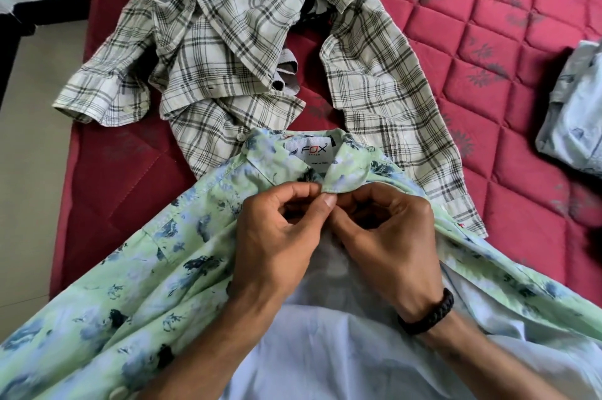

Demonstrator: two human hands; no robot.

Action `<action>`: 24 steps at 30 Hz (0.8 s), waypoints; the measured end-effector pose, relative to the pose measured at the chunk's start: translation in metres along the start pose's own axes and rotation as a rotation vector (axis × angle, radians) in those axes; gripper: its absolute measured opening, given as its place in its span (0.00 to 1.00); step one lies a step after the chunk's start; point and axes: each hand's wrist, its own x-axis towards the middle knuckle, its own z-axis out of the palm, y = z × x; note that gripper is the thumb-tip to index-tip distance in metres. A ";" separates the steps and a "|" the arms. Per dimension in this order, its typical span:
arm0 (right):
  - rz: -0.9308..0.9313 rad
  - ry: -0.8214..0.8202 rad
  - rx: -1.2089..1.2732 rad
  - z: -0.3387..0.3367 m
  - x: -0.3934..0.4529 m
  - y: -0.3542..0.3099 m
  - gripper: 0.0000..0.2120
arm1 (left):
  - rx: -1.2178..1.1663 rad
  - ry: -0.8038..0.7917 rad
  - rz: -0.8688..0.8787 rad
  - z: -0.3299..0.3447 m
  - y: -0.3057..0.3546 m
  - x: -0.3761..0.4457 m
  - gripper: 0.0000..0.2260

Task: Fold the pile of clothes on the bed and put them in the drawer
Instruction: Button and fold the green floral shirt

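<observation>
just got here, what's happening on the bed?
A person is working on a green floral shirt spread across the red mattress. The left hand and right hand both pinch the shirt at its collar, apparently fastening the top button. The shirt is not yet folded. Behind it a plaid shirt lies crumpled and unfolded. At the right edge sits a pale blue garment that looks already folded. No drawer is in view.

The single head-worn camera looked steeply down and forward from close above the bed [488, 41], with the near edge at the bottom. Its wide angle bent the far corners and took in floor [32, 106] at the left.
</observation>
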 end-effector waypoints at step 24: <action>0.942 -0.525 0.921 -0.022 0.034 -0.025 0.02 | 0.311 -0.215 0.200 -0.023 0.039 0.020 0.05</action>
